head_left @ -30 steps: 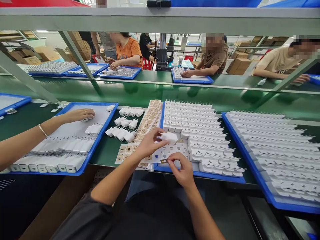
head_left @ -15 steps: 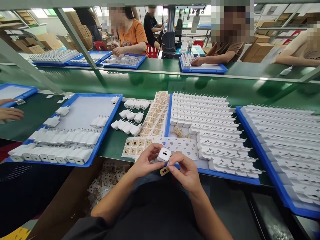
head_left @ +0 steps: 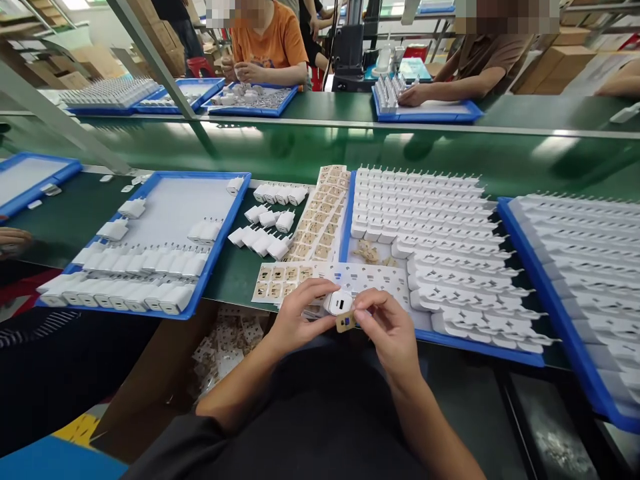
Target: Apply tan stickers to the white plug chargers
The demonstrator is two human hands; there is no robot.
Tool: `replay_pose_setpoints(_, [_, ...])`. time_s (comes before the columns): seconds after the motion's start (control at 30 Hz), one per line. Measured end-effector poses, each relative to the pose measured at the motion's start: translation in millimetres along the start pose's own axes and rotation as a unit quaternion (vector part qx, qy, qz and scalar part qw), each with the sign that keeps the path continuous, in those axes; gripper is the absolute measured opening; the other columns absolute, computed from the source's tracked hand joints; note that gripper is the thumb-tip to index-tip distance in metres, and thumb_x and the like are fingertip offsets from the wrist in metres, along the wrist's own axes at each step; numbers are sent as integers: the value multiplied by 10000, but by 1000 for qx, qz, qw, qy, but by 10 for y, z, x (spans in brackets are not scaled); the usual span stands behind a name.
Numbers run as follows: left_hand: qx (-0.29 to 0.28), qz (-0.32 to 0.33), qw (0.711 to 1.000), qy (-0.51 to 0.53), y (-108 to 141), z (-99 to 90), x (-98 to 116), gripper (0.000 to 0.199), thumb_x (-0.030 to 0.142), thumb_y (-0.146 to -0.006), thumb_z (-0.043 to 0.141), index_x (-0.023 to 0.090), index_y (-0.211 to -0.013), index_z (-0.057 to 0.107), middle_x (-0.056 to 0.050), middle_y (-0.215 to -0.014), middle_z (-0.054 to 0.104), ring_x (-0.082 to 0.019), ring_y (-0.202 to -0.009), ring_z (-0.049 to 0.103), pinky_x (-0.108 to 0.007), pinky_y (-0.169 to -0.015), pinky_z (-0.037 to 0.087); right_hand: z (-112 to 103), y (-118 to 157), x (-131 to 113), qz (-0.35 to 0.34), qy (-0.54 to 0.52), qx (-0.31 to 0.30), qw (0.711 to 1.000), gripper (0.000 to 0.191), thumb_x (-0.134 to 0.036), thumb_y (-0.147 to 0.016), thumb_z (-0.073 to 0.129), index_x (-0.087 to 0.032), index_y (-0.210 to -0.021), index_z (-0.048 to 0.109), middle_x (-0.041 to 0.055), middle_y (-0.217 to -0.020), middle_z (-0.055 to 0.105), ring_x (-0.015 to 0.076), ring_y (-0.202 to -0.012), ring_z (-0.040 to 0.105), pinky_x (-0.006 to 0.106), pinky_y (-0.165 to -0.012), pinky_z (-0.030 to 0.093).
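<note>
Our left hand [head_left: 303, 313] has a white adapter [head_left: 341, 303], fingers curled round its body and parted only by its thickness. Port face turned up toward us, two dark slots showing. In our right hand [head_left: 394, 328], thumb and forefinger pinched nearly together on the edge of a tan label [head_left: 345, 322]. Label sits right at the lower edge of the port face; whether the two touch, we cannot tell.

Both hands are over the near edge of the desk [head_left: 225, 283]. Just beyond them, a label sheet [head_left: 385, 280] lies crosswise: tan pieces at its left end, its right end over the front of a blue tray [head_left: 480, 350]. That tray holds stepped rows of adapters, prongs pointing away, with crumpled tan scraps [head_left: 367, 251] in its bare patch. More label strips [head_left: 320, 220] run along its left side.

Left of these we note loose adapters [head_left: 263, 243] in three short rows, then a second tray [head_left: 170, 207], part filled. A further tray [head_left: 623, 421] stands at far right, packed with rows. A co-worker's hand [head_left: 14, 241] shows at the left edge; paper scraps [head_left: 230, 340] lie below the desk.
</note>
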State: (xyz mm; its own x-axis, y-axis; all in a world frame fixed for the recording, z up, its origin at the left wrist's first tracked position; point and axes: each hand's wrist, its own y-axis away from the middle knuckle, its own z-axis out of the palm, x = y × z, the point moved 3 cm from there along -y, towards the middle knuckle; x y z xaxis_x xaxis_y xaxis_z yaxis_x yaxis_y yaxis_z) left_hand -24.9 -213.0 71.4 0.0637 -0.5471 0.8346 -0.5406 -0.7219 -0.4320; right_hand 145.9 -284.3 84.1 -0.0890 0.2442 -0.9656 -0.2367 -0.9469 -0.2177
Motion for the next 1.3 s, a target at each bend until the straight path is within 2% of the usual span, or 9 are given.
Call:
replay_pose_setpoints(0.1, [39, 35, 998, -25, -29, -2, 56, 427, 219, -807, 816, 257, -1196, 647, -76, -1104, 676, -230, -1046, 665, -370, -911, 551, 14, -16, 2, 22, -1, 58, 998, 35, -240, -904, 699, -269, -888, 687, -12, -877, 665, 146, -874, 624, 269, -823, 501])
replay_pose_setpoints(0.17, [47, 44, 997, -29, -47, 4, 87, 442, 238, -788, 841, 251, -1181, 638, -69, -1076, 666, -220, -1010, 667, -351, -867, 553, 31, -29, 6, 34, 4, 72, 997, 24, -259, -899, 710, -262, -887, 689, -2, -896, 676, 160, -902, 639, 291, -855, 508])
replay_pose_setpoints(0.4, [50, 40, 997, -42, -60, -5, 118, 438, 280, -784, 850, 242, -1164, 634, -70, -1064, 662, -230, -1012, 666, -362, -858, 551, 56, -38, -12, 42, 36, 76, 996, 72, -307, -896, 712, -243, -882, 684, 26, -895, 688, 191, -898, 659, 342, -857, 535])
replay_pose_setpoints(0.77, [53, 45, 996, -53, -70, -1, 153, 410, 280, -794, 838, 235, -1147, 634, -65, -1045, 659, -225, -990, 667, -354, -853, 544, 62, -20, -5, 41, 41, 74, 996, 37, -277, -903, 708, -251, -900, 682, 7, -909, 688, 169, -908, 656, 307, -861, 530])
replay_pose_setpoints(0.93, [55, 50, 996, -58, -72, -6, 182, 416, 249, -788, 840, 235, -1148, 634, -62, -1043, 656, -218, -988, 664, -343, -848, 544, 82, -21, -21, 22, 74, 77, 994, 46, -283, -909, 696, -243, -901, 673, 17, -889, 689, 182, -895, 661, 321, -842, 538])
replay_pose_setpoints(1.13, [66, 57, 993, -76, -70, -9, 213, 369, 267, -814, 816, 237, -1132, 631, -62, -1025, 668, -218, -974, 673, -349, -843, 557, 115, 10, -59, -23, 167, 86, 982, 53, -284, -907, 701, -252, -927, 663, 25, -893, 692, 203, -889, 665, 364, -837, 533])
replay_pose_setpoints(1.3, [71, 69, 990, -96, -60, -12, 214, 333, 275, -840, 788, 238, -1129, 627, -63, -1025, 671, -216, -979, 678, -358, -843, 569, 182, 13, -151, -105, 261, 96, 955, 66, -226, -908, 687, -269, -932, 643, 24, -867, 681, 209, -847, 658, 380, -805, 539])
